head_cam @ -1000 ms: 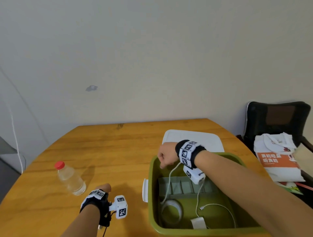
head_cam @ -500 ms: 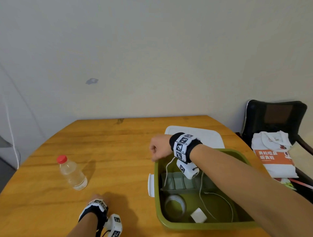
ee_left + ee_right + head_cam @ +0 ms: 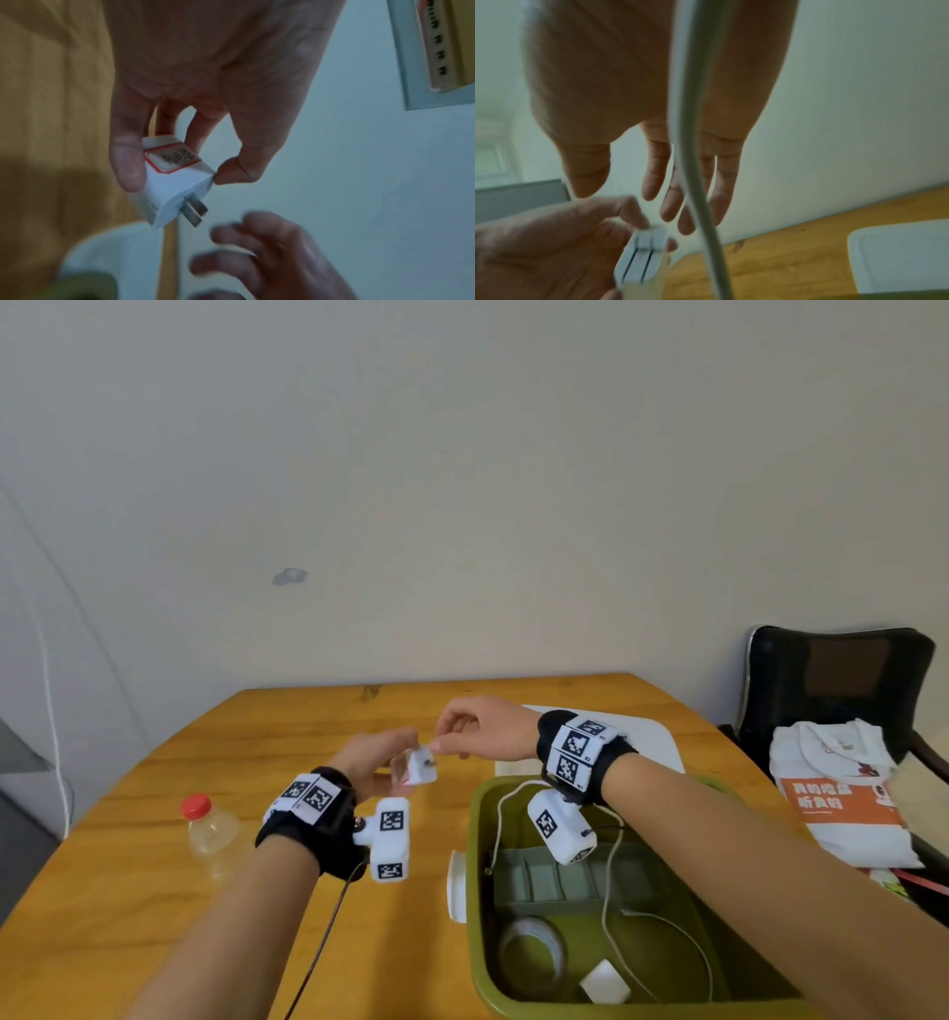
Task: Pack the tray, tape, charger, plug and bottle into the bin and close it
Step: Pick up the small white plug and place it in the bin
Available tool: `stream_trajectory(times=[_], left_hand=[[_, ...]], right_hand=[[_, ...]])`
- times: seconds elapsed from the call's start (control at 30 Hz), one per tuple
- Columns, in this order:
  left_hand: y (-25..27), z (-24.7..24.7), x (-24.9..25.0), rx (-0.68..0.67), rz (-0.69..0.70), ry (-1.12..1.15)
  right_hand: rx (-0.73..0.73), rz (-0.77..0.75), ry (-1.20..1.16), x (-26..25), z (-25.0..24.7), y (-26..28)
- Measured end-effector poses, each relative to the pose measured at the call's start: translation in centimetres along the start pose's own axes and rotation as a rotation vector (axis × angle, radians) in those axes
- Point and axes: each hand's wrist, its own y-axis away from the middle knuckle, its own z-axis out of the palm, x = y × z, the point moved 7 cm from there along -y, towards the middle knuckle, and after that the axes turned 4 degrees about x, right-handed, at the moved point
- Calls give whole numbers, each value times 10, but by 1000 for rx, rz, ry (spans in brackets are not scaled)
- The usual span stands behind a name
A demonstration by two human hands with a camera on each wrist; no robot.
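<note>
Plug (image 3: 177, 180) pinched by left hand (image 3: 372, 762), right hand (image 3: 482, 729) seemingly touching.

The head view looks forward and down from above the wooden table (image 3: 154, 906), set well back, taking in both forearms and the green bin (image 3: 480, 963).

The left wrist view looks along the palm of the left hand (image 3: 205, 67) toward its fingertips, very close, with the white plug (image 3: 177, 182) just beyond the palm.

The right wrist view looks along the palm of the right hand (image 3: 654, 81) toward its fingertips, equally close.

All three views share the plug between the two sets of fingertips. Each wrist view also shows the opposite hand's fingers.
</note>
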Motion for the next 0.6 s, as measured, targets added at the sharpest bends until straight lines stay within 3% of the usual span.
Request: stream_trajectory(times=[0.1,0.23,0.43,0.6], left_hand=[[20,38,31,-139,80,59],[38,69,45,-186,76,97],[58,113,41,-245,41,102],[72,155,34,-282,41,154]], right_hand=[[89,73,-243,3,-18,10],[211,274,-586,25,-48,37],[151,487,-733,73,-48,83],[12,445,-714,88,-40,108]])
